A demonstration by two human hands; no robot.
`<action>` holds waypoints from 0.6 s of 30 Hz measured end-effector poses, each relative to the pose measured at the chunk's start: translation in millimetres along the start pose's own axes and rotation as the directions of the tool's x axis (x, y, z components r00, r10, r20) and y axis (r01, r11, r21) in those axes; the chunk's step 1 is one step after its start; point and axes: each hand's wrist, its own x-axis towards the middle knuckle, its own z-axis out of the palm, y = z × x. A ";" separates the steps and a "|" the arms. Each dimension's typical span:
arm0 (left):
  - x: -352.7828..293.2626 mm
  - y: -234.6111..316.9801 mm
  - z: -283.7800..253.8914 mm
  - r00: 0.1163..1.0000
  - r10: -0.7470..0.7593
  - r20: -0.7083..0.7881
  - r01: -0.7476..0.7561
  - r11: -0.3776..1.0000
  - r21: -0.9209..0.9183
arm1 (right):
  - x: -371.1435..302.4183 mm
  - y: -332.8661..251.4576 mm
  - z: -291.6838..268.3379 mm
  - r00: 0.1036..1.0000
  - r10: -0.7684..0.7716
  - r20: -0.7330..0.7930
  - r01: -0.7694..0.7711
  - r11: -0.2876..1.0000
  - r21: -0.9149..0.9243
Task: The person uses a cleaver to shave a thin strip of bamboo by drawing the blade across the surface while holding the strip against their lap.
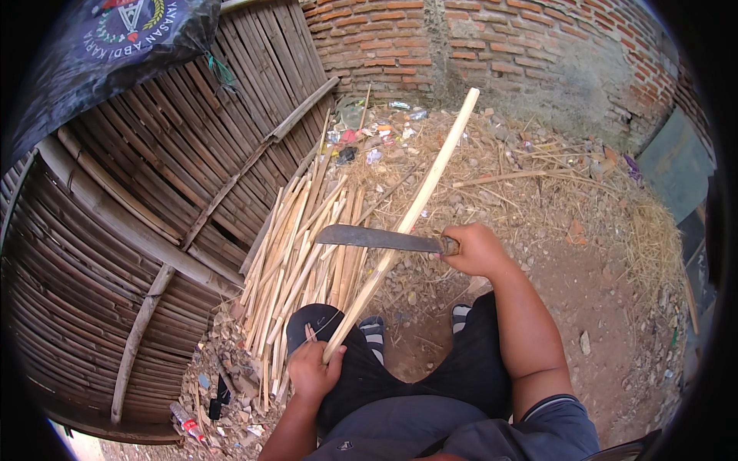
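My left hand is closed around the near end of a long pale bamboo strip, beside my left knee. The strip slants up and away to the right, its far end raised over the ground. In my right hand is the handle of a machete. Its broad dark blade points left and lies across the strip near the middle. Whether the edge bites into the strip, I cannot tell. A pile of split bamboo strips lies on the ground to the left, past my left knee.
A bamboo slat wall rises on the left, with a dark printed banner hanging on it. Brick wall closes the far side. Litter, dry straw and stones cover the dirt ground. A grey panel leans at right.
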 end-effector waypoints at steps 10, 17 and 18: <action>1.1 1.8 -0.6 1.000 -0.009 0.006 0.009 1.000 0.002 | 1.3 2.9 2.8 1.000 -0.014 0.003 0.014 1.000 -0.014; 0.8 1.4 -0.3 0.999 -0.029 0.023 0.028 0.999 0.016 | 3.2 2.0 3.1 0.998 0.013 0.054 -0.012 1.000 -0.029; 0.8 1.0 0.0 1.000 -0.026 0.017 0.026 1.000 0.013 | 3.1 1.6 3.2 0.999 0.012 0.052 -0.011 0.999 -0.030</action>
